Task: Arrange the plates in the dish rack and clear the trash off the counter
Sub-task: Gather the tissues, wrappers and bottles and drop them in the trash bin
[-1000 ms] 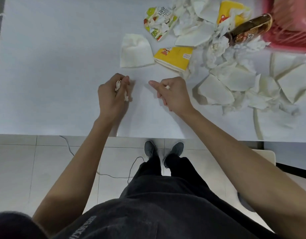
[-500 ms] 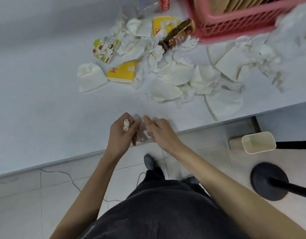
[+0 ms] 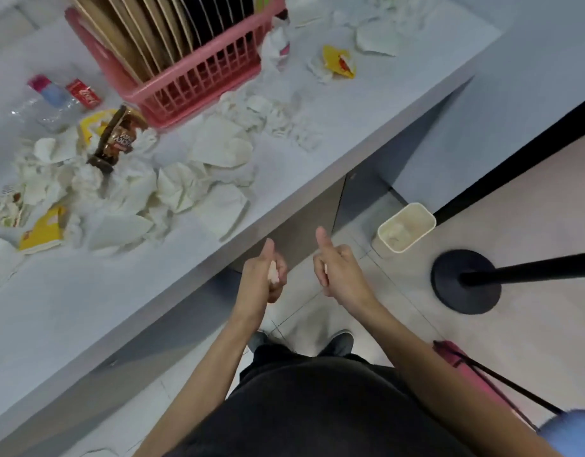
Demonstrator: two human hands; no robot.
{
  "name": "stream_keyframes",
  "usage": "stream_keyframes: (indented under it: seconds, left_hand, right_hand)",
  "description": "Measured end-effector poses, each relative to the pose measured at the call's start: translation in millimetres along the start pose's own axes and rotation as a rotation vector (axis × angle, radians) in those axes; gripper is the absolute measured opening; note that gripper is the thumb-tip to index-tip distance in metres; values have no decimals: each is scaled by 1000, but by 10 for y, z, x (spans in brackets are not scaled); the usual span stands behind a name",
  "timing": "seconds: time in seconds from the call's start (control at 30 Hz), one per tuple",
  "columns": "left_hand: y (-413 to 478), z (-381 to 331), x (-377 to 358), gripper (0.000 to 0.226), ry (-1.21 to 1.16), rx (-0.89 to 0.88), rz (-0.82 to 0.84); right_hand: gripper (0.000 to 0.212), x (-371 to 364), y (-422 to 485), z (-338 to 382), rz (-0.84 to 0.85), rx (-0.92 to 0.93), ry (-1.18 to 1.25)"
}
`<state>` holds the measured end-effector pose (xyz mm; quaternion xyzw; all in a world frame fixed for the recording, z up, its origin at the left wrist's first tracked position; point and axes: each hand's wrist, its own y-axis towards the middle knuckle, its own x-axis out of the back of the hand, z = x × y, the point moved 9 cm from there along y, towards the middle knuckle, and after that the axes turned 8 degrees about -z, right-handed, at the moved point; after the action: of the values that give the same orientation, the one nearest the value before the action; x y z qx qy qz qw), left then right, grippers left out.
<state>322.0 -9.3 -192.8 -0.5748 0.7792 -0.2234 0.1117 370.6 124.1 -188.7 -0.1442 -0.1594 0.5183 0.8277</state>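
Observation:
My left hand [image 3: 263, 275] is closed around a small crumpled white tissue scrap [image 3: 273, 275], held off the counter's front edge, above the floor. Beside it my right hand [image 3: 337, 270] is fisted with the thumb up; a tiny white scrap shows between its fingers. A pink dish rack [image 3: 198, 80] at the back of the white counter [image 3: 70, 308] holds several upright plates [image 3: 136, 24]. A heap of crumpled tissues [image 3: 172, 179], yellow wrappers [image 3: 42, 230] and a brown snack wrapper [image 3: 116, 140] covers the counter's left and middle. A cream bin [image 3: 406, 227] stands on the floor to the right.
A clear plastic bottle [image 3: 50, 100] and a red can [image 3: 85, 94] lie left of the rack. More tissues and a yellow wrapper [image 3: 339, 62] lie to the rack's right. A black stanchion base [image 3: 465, 282] and pole stand on the floor right of the bin.
Both hands have left the counter with their scraps and moved right, past its front edge. The view has swung right, bringing the rack, bin and stanchion into sight.

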Motion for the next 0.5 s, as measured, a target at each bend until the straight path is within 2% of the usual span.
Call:
stream_keyframes:
  seconds: [0.07,0.17,0.33,0.5]
  left_hand:
    - [52,47,-355,57,-2,80,54]
    - [132,40,-807,49,61,73,110]
    - [351,-37,-1463,45,140,-20,200]
    - [615,-124,-2116,43,216,-53,323]
  right_hand:
    - [76,309,53,-156,-44,-90,52]
    - [65,684,123,-386,-93,-227,161]
    - [51,1286,194,-538,-224,-246,199]
    - [41,1830,374,-603,-360,-230,130]
